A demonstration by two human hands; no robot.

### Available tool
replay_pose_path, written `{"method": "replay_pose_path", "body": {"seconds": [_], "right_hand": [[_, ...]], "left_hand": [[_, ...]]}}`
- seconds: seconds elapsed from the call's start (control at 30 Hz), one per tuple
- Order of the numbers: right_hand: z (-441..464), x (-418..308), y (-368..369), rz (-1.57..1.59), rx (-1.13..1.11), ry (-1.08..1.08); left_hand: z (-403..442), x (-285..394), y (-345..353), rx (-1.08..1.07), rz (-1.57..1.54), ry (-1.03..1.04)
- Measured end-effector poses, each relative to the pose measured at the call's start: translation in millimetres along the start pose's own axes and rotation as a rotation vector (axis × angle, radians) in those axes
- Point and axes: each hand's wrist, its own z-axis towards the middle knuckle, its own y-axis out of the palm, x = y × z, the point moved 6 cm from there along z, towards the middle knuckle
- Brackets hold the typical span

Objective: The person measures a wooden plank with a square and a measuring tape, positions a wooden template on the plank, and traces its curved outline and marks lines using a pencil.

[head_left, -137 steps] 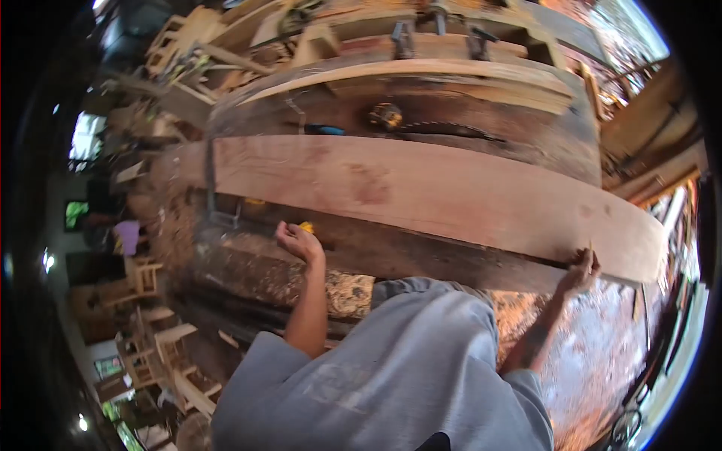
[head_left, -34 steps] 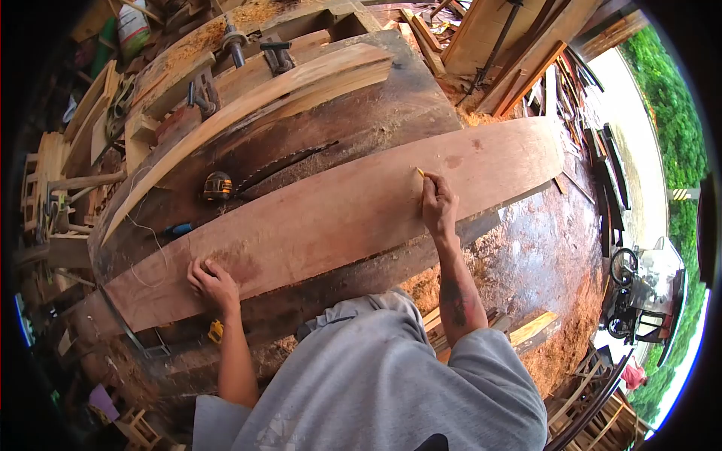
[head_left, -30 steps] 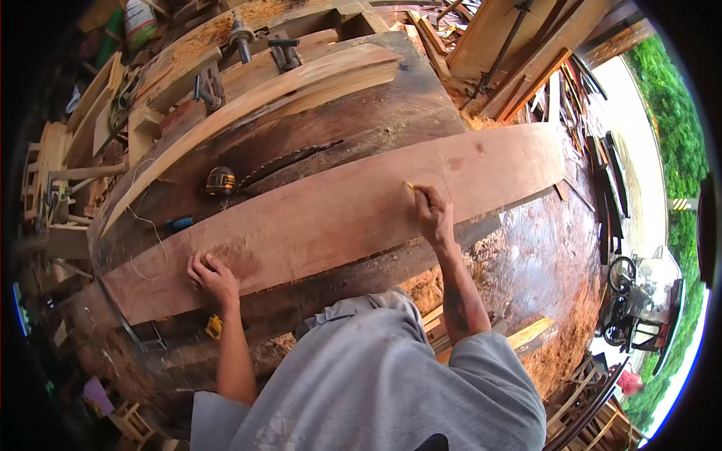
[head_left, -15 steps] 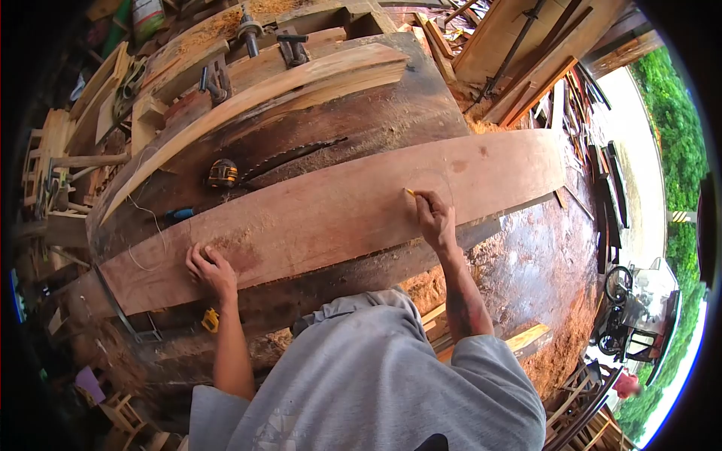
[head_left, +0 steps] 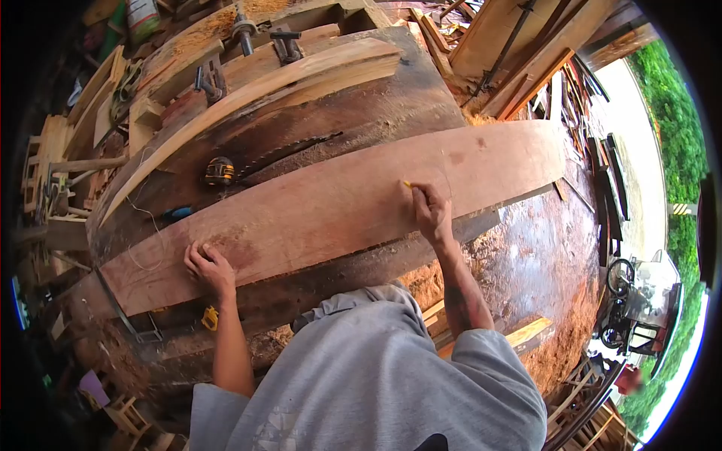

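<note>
A long reddish board (head_left: 323, 203) with curved edges lies across the dark workbench (head_left: 376, 113). My left hand (head_left: 210, 266) rests on the board's near edge, left of centre, with its fingers apart and nothing held. Right of the middle, my right hand (head_left: 432, 210) pinches a small yellow pencil (head_left: 408, 184) whose end shows beyond the fingers, over the board's surface. A thin curved line shows on the board beside this hand. Thin string (head_left: 143, 267) loops over the board's left part.
Beyond the board lie a yellow-black tape measure (head_left: 219, 171), a blue-handled tool (head_left: 178, 213) and a long curved wood strip (head_left: 248, 94). Clamps (head_left: 286, 46) stand at the bench's back. A yellow tool (head_left: 210, 318) lies below my left hand. A motorcycle with sidecar (head_left: 639, 304) is outside, right.
Since the earliest frame, my left hand has come onto the board and my right hand has moved inward from its right end. Over the last second both hands have stayed nearly in place.
</note>
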Motion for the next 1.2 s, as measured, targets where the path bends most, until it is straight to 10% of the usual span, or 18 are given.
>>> {"method": "replay_pose_path", "body": {"seconds": [1.2], "right_hand": [[-21.5,-12.9,3.9,-0.050,0.000,0.053]], "left_hand": [[0.2,1.1,-2.2,-0.019,0.009,-0.023]]}}
